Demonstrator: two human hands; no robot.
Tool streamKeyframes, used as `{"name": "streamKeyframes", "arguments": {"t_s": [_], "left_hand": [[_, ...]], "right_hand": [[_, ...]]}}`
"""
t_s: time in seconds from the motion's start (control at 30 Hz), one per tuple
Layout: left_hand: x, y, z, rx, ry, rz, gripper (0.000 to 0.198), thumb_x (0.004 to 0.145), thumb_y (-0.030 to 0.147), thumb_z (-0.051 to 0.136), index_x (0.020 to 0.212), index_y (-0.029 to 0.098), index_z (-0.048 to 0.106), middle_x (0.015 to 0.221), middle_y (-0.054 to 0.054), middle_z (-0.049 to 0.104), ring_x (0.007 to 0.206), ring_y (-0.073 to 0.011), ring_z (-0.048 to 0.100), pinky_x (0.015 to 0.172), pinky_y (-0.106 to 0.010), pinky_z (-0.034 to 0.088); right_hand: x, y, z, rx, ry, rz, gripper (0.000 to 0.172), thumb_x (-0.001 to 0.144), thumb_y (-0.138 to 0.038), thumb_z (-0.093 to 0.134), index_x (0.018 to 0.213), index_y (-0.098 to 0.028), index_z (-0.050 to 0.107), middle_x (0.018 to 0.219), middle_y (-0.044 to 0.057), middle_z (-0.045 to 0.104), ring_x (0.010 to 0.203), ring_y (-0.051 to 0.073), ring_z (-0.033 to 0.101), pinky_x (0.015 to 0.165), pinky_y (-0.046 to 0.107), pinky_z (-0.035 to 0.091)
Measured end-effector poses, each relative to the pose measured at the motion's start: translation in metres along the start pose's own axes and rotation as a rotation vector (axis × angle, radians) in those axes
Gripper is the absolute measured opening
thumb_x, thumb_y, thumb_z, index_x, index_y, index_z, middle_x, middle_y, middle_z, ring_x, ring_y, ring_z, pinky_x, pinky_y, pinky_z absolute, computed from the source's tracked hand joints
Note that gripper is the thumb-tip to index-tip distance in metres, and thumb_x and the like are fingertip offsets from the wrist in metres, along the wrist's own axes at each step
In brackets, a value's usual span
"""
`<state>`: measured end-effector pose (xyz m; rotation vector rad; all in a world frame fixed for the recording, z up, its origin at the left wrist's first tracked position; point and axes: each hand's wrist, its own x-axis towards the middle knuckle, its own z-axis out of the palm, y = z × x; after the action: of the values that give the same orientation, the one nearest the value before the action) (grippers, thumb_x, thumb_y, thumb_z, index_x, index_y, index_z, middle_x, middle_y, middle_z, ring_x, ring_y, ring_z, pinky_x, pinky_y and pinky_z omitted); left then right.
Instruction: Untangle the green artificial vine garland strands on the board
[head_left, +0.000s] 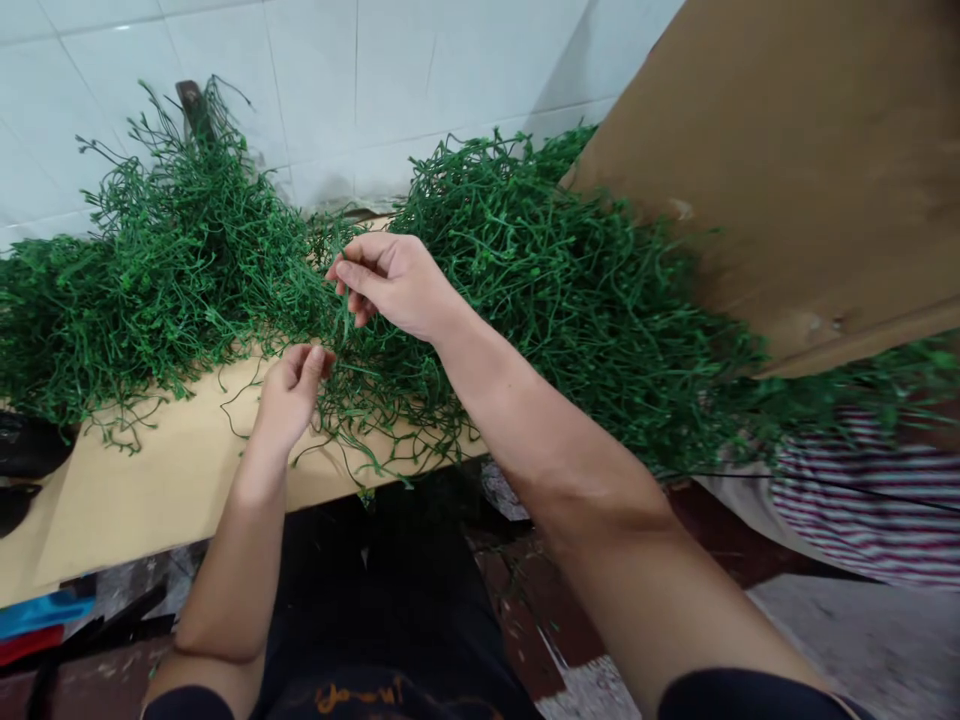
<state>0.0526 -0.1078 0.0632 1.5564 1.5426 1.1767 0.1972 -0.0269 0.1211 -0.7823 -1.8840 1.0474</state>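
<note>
Thin green plastic-looking stems with small forked tips lie in a big tangled heap (525,270) on the right and another heap (165,270) on the left. My right hand (390,280) is above the gap between them, thumb and fingers pinched on a thin green stem (346,318) that hangs down. Lower and to the left, my left hand (292,385) is closed, its thumb pressed against the curled fingers. Loose stems lie right beside it, but what it pinches is hidden.
Both heaps rest on a tan board (180,470) against a white tiled wall (315,90). A large brown cardboard panel (787,180) leans over the right heap. Striped cloth (862,500) lies at the right, and blue and red items (45,615) sit low at the left.
</note>
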Motion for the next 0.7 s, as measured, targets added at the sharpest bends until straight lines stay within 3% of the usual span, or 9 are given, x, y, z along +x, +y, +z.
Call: {"name": "streamKeyframes", "arguments": {"t_s": [0.1,0.23,0.33,0.4,0.47,0.53,0.6,0.7], "left_hand": [[0.001,0.007,0.006,-0.24,-0.045,-0.001,0.037,0.082,0.05,0.05,0.09,0.015,0.06,0.081,-0.005,0.068,0.069,-0.0116,0.061,0.064,-0.024,0.047],[0.0,0.01,0.008,-0.411,-0.004,0.005,0.029,0.074,0.044,0.065,0.074,0.016,0.06,0.069,0.0,0.063,0.053,-0.0061,0.053,0.055,-0.02,0.044],[-0.012,0.009,-0.016,-0.542,0.03,0.069,0.028,0.071,0.043,0.068,0.069,0.017,0.06,0.056,0.003,0.056,0.046,-0.0048,0.046,0.048,-0.019,0.039],[-0.03,0.005,-0.047,-0.547,-0.058,0.153,0.027,0.074,0.043,0.066,0.066,0.018,0.062,0.048,0.003,0.05,0.044,-0.0062,0.044,0.048,-0.021,0.038],[-0.055,-0.001,-0.083,-0.427,-0.255,0.188,0.028,0.077,0.041,0.063,0.062,0.018,0.064,0.043,0.002,0.05,0.041,-0.0085,0.044,0.047,-0.024,0.039],[-0.084,-0.008,-0.113,-0.219,-0.475,0.108,0.027,0.078,0.042,0.061,0.064,0.019,0.068,0.047,-0.002,0.056,0.045,-0.0127,0.051,0.047,-0.026,0.041],[-0.114,-0.017,-0.131,0.07,-0.646,-0.091,0.028,0.078,0.042,0.058,0.067,0.019,0.07,0.061,-0.006,0.065,0.059,-0.0161,0.059,0.058,-0.027,0.046],[-0.155,-0.043,-0.14,0.415,-0.745,-0.427,0.03,0.077,0.044,0.055,0.07,0.019,0.069,0.07,-0.004,0.066,0.071,-0.0169,0.061,0.069,-0.026,0.046]], "right_hand": [[0.0,0.001,0.004,-0.001,0.0,-0.009,0.023,0.089,-0.038,0.047,0.079,-0.018,0.05,0.072,0.0,0.05,0.054,0.005,0.047,0.049,0.019,0.045],[0.001,0.004,0.008,0.044,0.012,-0.043,0.032,0.087,-0.048,0.047,0.088,-0.017,0.054,0.076,0.0,0.052,0.06,0.005,0.051,0.055,0.019,0.046],[-0.004,0.009,0.012,0.027,-0.039,-0.155,0.043,0.084,-0.053,0.047,0.103,-0.016,0.056,0.082,0.001,0.055,0.07,0.006,0.053,0.063,0.02,0.047],[-0.012,0.014,0.018,-0.077,-0.12,-0.196,0.045,0.083,-0.05,0.051,0.11,-0.014,0.056,0.09,0.004,0.058,0.078,0.009,0.054,0.07,0.024,0.048],[-0.022,0.02,0.026,-0.276,-0.246,-0.183,0.045,0.081,-0.042,0.059,0.112,-0.01,0.058,0.098,0.008,0.059,0.088,0.014,0.055,0.081,0.031,0.047],[-0.031,0.025,0.036,-0.487,-0.384,-0.155,0.043,0.077,-0.034,0.064,0.11,-0.008,0.062,0.103,0.012,0.059,0.098,0.02,0.052,0.091,0.037,0.043],[-0.036,0.028,0.046,-0.619,-0.487,-0.147,0.042,0.077,-0.031,0.065,0.111,-0.007,0.063,0.105,0.014,0.059,0.104,0.023,0.049,0.096,0.041,0.038],[-0.035,0.031,0.065,-0.704,-0.575,-0.156,0.045,0.078,-0.032,0.063,0.116,-0.007,0.061,0.111,0.016,0.057,0.108,0.027,0.046,0.096,0.041,0.037]]}}
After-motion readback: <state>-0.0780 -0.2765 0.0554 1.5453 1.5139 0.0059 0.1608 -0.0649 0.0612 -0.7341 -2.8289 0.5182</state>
